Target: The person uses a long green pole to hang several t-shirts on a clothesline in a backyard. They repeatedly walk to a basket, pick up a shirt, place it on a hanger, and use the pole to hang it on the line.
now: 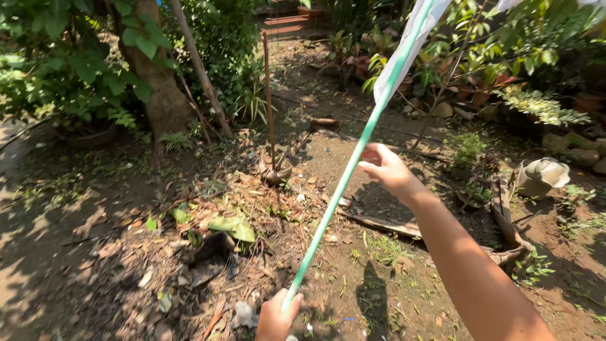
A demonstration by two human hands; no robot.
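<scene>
— Two hands in my view. Where is the pole?

— I see the green pole [344,183] slanting up from the bottom edge toward the top, crossing above the leaf pile [221,227]. White cloth [407,44] wraps its upper part.

— State of each grip?

— My left hand [276,316] is closed around the pole's lower end, fingers curled over it. My right hand [386,169] is loosely open just right of the pole, fingers bent toward it; whether they touch it I cannot tell.

— Surroundings?

— Right of the pole lies a toppled grey pot [541,177]. Left of it stand a thin upright stake [269,95] and a tree trunk [158,76].
</scene>
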